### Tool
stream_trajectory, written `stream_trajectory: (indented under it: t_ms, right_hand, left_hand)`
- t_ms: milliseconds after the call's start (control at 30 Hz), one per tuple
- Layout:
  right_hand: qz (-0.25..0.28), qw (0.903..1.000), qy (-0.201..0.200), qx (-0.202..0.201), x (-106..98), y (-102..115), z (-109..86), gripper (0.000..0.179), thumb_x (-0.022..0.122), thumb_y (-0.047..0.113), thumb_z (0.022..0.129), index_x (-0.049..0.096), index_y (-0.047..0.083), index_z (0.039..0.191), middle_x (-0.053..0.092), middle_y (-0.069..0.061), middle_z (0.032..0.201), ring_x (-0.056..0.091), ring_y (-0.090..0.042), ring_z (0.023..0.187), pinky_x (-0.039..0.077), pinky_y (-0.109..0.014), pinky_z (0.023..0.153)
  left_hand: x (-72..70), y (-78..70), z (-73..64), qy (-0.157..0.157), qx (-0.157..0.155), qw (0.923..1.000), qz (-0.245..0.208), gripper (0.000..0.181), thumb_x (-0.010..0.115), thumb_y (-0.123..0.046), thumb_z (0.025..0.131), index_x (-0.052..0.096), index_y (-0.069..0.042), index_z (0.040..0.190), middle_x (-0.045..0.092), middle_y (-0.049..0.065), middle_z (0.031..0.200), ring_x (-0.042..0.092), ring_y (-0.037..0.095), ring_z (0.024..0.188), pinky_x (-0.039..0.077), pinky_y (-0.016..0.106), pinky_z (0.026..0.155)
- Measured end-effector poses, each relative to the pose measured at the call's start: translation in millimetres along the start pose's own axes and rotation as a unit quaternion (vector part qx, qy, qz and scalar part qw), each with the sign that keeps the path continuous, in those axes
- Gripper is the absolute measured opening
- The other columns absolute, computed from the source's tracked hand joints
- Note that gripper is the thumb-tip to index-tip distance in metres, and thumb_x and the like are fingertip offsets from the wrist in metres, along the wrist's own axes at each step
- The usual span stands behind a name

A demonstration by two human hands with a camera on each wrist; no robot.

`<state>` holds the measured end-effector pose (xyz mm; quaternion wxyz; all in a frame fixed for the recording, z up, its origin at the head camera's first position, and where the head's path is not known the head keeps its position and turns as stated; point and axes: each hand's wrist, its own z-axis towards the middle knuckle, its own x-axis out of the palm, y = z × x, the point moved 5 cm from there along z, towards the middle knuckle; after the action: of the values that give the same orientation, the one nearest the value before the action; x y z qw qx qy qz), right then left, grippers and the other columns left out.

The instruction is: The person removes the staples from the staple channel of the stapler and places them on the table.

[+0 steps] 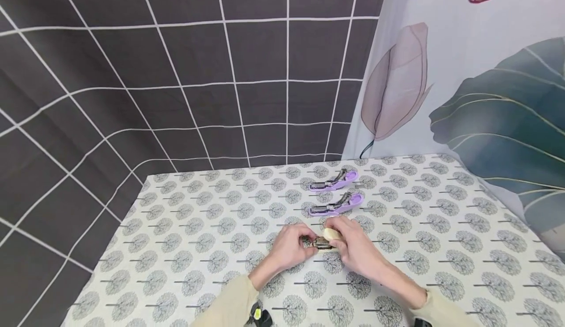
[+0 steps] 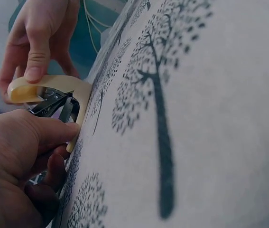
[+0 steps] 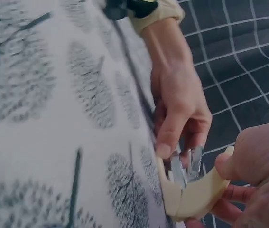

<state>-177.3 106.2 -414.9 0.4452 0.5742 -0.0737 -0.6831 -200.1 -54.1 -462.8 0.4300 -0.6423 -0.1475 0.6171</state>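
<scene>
A cream stapler (image 1: 332,234) lies between the two hands on the cloth, its top swung up from its base and the metal inside showing. My left hand (image 1: 289,246) pinches the end of the base, with the thumb on the cream edge in the left wrist view. With thumb and fingers, my right hand (image 1: 358,249) grips the raised cream cover (image 3: 205,192). Inside the stapler, the silver metal parts (image 3: 186,166) stand spread apart. The left fingertips hide part of the base.
Two purple staplers, a farther one (image 1: 351,176) and a nearer one (image 1: 355,200), lie opened beyond the hands. Under everything is a tree-print tablecloth (image 1: 198,263). A dark gridded curtain (image 1: 256,55) hangs behind, beside a leaf-patterned one (image 1: 446,18).
</scene>
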Motion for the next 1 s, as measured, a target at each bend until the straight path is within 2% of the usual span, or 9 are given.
stream_trajectory:
  t_ms: [200,400,500,667,1000]
  right_hand:
    - [0.023,0.9997,0.008,-0.003,-5,-6,-3.6,0.033,0.067,-0.012,0.082,0.060,0.011,0.104,0.054,0.012,0.092,0.050,-0.010,0.083,0.049,-0.033,0.075]
    - [0.067,0.9978,0.003,-0.003,-9,-15,-10.1,0.033,0.065,-0.014,0.083,0.057,0.006,0.108,0.061,0.002,0.102,0.062,-0.019,0.094,0.055,-0.035,0.084]
    - [0.078,0.9969,-0.006,-0.005,-11,-19,-13.1,0.036,0.064,-0.016,0.083,0.055,0.006,0.110,0.062,-0.002,0.104,0.064,-0.022,0.096,0.055,-0.034,0.085]
    - [0.100,0.9946,-0.021,-0.017,-13,-22,-16.0,0.038,0.062,-0.020,0.082,0.053,0.004,0.110,0.062,-0.002,0.100,0.065,-0.019,0.091,0.056,-0.029,0.076]
    - [0.105,0.9922,-0.055,-0.038,-16,-29,-22.0,0.038,0.062,-0.021,0.082,0.052,0.001,0.110,0.060,-0.001,0.094,0.061,-0.013,0.083,0.056,-0.027,0.063]
  left_hand:
    - [1.3,1.3,0.9,0.000,-0.001,1.0000,-0.004,0.023,0.085,-0.010,0.075,0.076,-0.011,0.095,0.068,-0.011,0.091,0.049,-0.001,0.056,0.043,0.020,0.057]
    - [1.5,1.0,-0.3,0.000,-0.003,1.0000,-0.009,0.022,0.085,-0.009,0.075,0.076,-0.013,0.094,0.067,-0.012,0.091,0.049,0.000,0.057,0.043,0.021,0.059]
    - [0.4,-0.1,0.0,-0.001,0.000,1.0000,-0.008,0.021,0.085,-0.009,0.075,0.076,-0.014,0.093,0.067,-0.013,0.090,0.048,0.000,0.057,0.043,0.021,0.061]
    - [0.4,-0.1,-0.4,0.000,0.002,1.0000,-0.008,0.021,0.085,-0.009,0.075,0.076,-0.014,0.093,0.067,-0.013,0.091,0.048,0.000,0.057,0.042,0.021,0.062]
    - [0.5,0.2,0.5,0.004,0.001,0.9999,-0.014,0.020,0.085,-0.010,0.075,0.076,-0.013,0.093,0.067,-0.013,0.091,0.048,0.000,0.058,0.043,0.021,0.063]
